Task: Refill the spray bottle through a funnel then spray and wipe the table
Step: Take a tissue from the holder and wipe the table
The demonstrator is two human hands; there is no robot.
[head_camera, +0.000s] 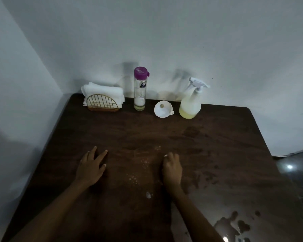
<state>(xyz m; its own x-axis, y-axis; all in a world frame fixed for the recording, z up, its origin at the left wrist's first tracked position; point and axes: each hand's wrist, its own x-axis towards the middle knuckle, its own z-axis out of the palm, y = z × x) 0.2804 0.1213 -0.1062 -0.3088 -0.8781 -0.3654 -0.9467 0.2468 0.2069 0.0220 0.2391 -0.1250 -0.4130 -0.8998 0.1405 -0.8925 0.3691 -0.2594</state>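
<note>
A translucent spray bottle point(190, 104) with a white trigger head and a little yellowish liquid stands at the back of the dark wooden table point(226, 137). A white funnel point(163, 109) lies on its side left of it. Further left stands a tall clear bottle point(140, 89) with a purple cap. White napkins point(103, 92) sit in a gold wire holder at the back left. My left hand point(91, 165) rests flat on the table with fingers spread. My right hand point(171, 167) rests on the table with fingers curled under, holding nothing.
White specks and droplets point(143, 163) dot the table between my hands. Wet patches point(231, 226) glisten at the front right. Walls close the table in at the back and left. A dark tiled floor point(294, 170) shows to the right.
</note>
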